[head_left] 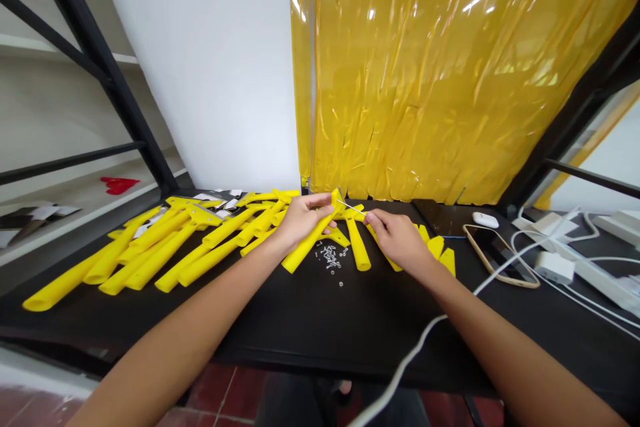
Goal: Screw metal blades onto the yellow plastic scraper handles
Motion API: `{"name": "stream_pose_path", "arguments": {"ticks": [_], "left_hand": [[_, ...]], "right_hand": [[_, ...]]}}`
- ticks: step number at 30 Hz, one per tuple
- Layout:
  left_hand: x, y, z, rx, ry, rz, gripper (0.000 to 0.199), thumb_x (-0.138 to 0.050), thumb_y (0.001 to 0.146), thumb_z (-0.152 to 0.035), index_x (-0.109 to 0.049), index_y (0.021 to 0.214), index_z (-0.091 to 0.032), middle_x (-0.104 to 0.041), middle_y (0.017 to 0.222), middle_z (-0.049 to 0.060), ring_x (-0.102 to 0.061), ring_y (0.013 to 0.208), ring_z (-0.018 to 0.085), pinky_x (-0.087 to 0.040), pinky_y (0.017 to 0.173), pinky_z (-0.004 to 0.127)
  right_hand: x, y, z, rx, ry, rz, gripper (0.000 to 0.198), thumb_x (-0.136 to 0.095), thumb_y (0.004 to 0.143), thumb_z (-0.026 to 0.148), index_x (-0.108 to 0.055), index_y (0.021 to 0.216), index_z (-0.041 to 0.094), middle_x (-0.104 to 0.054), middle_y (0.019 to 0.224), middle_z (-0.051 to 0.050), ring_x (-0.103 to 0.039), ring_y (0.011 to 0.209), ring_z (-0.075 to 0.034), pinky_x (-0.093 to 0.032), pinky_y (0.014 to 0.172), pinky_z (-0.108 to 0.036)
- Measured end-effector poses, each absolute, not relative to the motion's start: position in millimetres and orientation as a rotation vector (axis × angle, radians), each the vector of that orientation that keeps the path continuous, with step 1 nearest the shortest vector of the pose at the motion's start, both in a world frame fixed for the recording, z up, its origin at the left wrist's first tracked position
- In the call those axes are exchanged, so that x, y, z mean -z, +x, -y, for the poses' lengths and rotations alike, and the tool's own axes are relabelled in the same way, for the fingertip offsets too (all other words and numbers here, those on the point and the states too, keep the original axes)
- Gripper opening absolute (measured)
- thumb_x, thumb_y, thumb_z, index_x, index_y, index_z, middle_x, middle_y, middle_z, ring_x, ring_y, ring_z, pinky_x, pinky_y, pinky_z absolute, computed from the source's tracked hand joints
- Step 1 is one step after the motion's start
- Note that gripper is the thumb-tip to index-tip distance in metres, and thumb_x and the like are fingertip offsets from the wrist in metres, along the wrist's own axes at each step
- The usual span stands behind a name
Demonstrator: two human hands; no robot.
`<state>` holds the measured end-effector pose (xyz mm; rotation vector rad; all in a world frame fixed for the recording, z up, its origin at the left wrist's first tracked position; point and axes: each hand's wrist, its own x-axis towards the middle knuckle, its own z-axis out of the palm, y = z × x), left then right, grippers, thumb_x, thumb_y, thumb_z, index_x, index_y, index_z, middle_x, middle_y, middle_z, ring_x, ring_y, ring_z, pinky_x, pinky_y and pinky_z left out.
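While your left hand (303, 219) clasps a yellow handle (309, 242) and right hand (399, 237) grips a thin metal tool (351, 207), it looks mid-fastening, with loose hardware (330, 256) centre-frame unused.

From afar I see yellow handles (311, 240), silvery screws (330, 256), a black table (370, 327), an amber curtain (450, 80), a white panel (210, 67), a white cable (400, 373) and red tiles (245, 392) gridded with pale lines.

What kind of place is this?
Probably a small assembly workspace: many yellow handles on a black table, a scatter of small metal hardware, and a thin metal tool in the right hand.
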<state>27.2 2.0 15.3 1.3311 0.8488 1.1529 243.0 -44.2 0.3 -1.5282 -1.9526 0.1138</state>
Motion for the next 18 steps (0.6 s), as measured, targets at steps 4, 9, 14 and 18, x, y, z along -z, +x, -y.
{"name": "stream_pose_path", "arguments": {"ticks": [4,9,14,18], "left_hand": [[-15.2,29.0,0.3,-1.16,1.356,-0.818,0.03,-0.075,0.083,-0.012,-0.074,0.113,-0.011,-0.072,0.112,0.015,-0.071,0.062,0.015,-0.055,0.05,0.026],[-15.6,30.4,1.6,-1.175,1.366,-0.83,0.034,-0.076,0.083,-0.017,-0.073,0.117,-0.013,-0.072,0.11,0.014,-0.069,0.061,0.014,-0.054,0.05,0.026],[-14.3,31.4,1.9,-1.22,1.482,-0.836,0.036,-0.076,0.084,-0.02,-0.072,0.119,-0.013,-0.066,0.129,0.017,-0.069,0.061,0.012,-0.053,0.049,0.026],[-12.3,32.2,2.1,-1.185,1.528,-0.802,0.038,-0.073,0.085,-0.021,-0.071,0.122,-0.013,-0.067,0.128,0.015,-0.069,0.06,0.013,-0.053,0.048,0.026]], "right_hand": [[-0.2,245.0,43.2,-0.121,-1.452,1.926,0.029,-0.044,0.102,0.041,-0.068,0.1,0.025,-0.077,0.095,-0.006,-0.07,0.085,-0.025,-0.041,0.07,-0.031],[-0.6,242.9,44.9,-0.02,-1.422,1.925,0.032,-0.045,0.101,0.042,-0.068,0.095,0.022,-0.075,0.092,-0.008,-0.067,0.081,-0.024,-0.041,0.069,-0.032],[-2.7,240.4,44.2,-0.46,-1.42,1.763,0.061,-0.03,0.102,0.058,-0.069,0.077,0.02,-0.06,0.057,-0.002,-0.055,0.054,-0.018,-0.035,0.054,-0.029],[-3.8,238.6,47.7,-0.234,-1.429,1.824,0.039,-0.046,0.099,0.053,-0.07,0.096,0.023,-0.07,0.074,-0.003,-0.061,0.064,-0.02,-0.039,0.062,-0.03]]}}
